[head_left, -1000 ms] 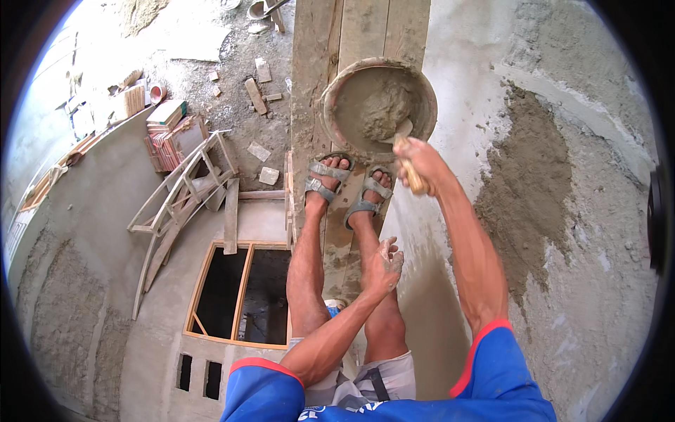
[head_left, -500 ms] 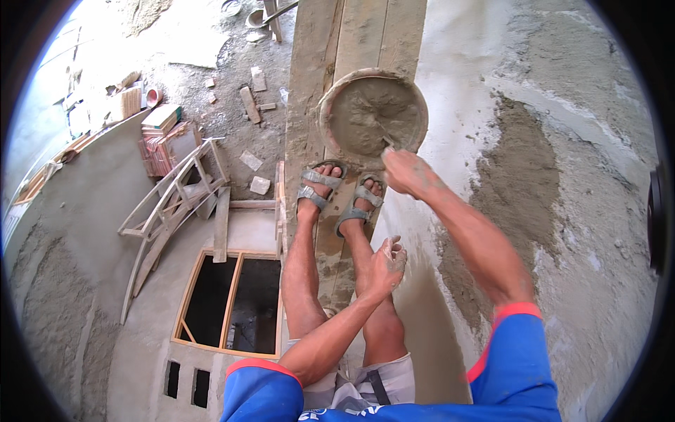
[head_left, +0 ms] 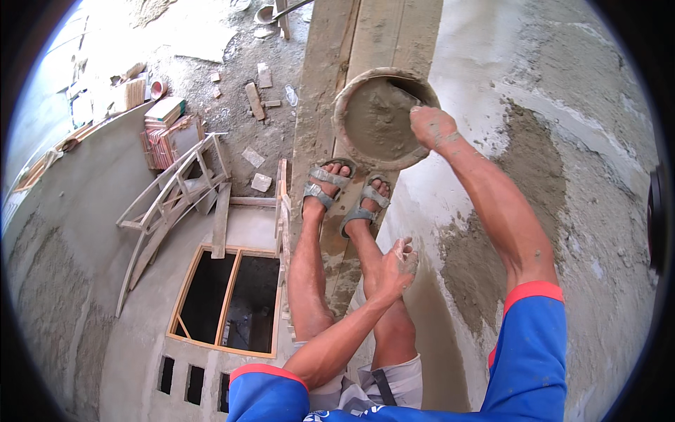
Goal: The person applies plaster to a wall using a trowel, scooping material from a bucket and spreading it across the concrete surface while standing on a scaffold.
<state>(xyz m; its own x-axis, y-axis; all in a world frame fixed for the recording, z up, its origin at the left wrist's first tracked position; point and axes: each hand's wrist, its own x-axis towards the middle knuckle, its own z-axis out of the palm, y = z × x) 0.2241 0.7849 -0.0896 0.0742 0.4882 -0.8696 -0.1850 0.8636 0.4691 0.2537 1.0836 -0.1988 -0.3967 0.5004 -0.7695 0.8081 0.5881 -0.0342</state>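
Note:
A round, mortar-crusted tub [head_left: 340, 121] of wet grey mortar [head_left: 380, 116] stands on the planks beyond my feet. My right hand [head_left: 432, 128] is closed on a trowel at the tub's right rim. The trowel's blade [head_left: 403, 92] is partly sunk in the mortar, and my fingers hide its handle. Bare inner wall shows at the tub's upper right. My left hand [head_left: 402, 266] hovers over my right shin, smeared with mortar; its fingers are loosely curled and nothing shows in them.
I stand in sandals on narrow wooden planks [head_left: 327, 63], high above rubble-strewn ground. A partly mortared wall [head_left: 524, 197] runs along the right. Left and below are a wooden arch frame [head_left: 165, 186], stacked bricks [head_left: 172, 141] and a wood-framed opening [head_left: 230, 299].
My right hand has moved from the tub's near side up and right to its rim. Mortar has shifted from the upper right, baring inner wall. My left hand stays near my shin.

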